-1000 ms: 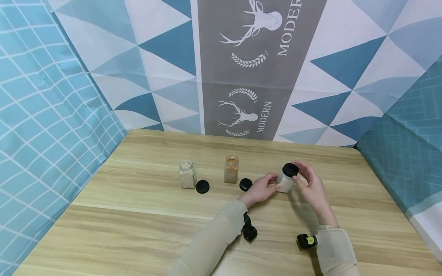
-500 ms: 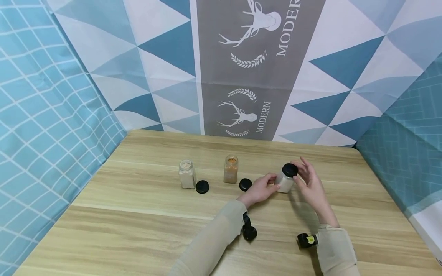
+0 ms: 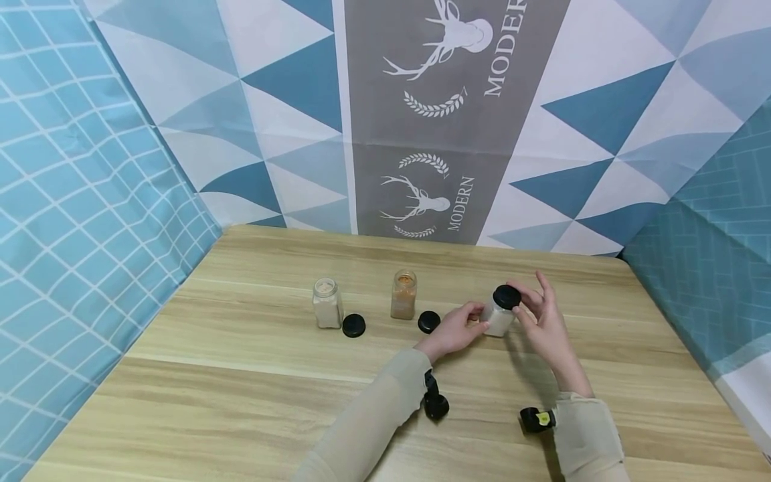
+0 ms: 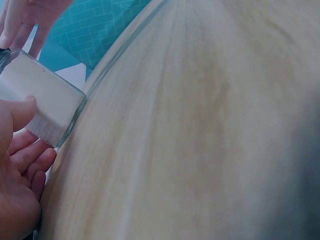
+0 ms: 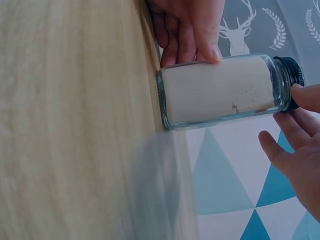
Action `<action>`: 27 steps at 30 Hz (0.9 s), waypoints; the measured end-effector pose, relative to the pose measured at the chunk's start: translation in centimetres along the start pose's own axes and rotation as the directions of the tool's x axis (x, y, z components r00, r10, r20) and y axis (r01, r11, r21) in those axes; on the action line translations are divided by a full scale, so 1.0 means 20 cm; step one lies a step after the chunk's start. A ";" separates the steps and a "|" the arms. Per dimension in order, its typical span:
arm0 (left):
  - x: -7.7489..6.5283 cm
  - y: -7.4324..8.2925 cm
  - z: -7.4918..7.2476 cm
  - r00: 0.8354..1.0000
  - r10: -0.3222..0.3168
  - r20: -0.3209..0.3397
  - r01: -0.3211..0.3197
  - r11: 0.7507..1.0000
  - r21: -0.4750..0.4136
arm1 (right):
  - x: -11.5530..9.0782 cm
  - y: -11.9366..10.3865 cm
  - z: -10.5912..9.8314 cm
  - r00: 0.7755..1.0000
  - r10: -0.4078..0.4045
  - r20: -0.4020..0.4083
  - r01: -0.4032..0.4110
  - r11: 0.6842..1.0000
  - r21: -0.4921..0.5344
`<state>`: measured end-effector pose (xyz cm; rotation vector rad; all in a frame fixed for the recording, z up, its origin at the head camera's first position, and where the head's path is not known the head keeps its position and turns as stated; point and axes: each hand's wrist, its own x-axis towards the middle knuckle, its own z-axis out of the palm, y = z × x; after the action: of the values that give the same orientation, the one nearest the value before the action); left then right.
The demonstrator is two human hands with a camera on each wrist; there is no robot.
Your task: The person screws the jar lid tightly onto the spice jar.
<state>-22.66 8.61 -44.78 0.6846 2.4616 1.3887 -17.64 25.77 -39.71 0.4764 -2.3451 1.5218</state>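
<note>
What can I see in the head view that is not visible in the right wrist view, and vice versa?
Only the head view shows an open glass jar of orange powder, an open glass jar of pale powder and two loose black lids.

Only the right wrist view, close on the capped glass jar, reveals small marks in its white powder.

Both share that jar, the left hand on its side, the right hand at its black lid, the wooden tabletop and the deer-print cloth.
</note>
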 end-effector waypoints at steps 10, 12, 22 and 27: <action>-0.01 0.01 0.00 1.000 -0.001 -0.006 0.001 1.000 0.016 | 0.01 0.00 0.00 0.998 -0.057 -0.024 0.055 0.995 -0.088; -0.01 0.01 0.00 1.000 0.000 -0.003 0.000 1.000 0.017 | 0.01 0.01 0.00 0.997 -0.075 -0.035 0.072 0.992 -0.102; -0.03 0.04 -0.04 0.998 -0.032 0.062 0.033 0.999 -0.014 | 0.02 -0.11 0.02 0.993 -0.098 -0.069 0.091 0.992 -0.093; -0.05 0.06 -0.08 0.998 -0.032 0.062 0.034 0.999 -0.031 | 0.03 -0.11 0.02 0.990 -0.110 -0.088 0.106 0.993 -0.047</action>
<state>-22.09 7.46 -43.00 0.6667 2.3880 1.3711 -17.35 24.41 -37.82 0.5049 -2.2397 1.4129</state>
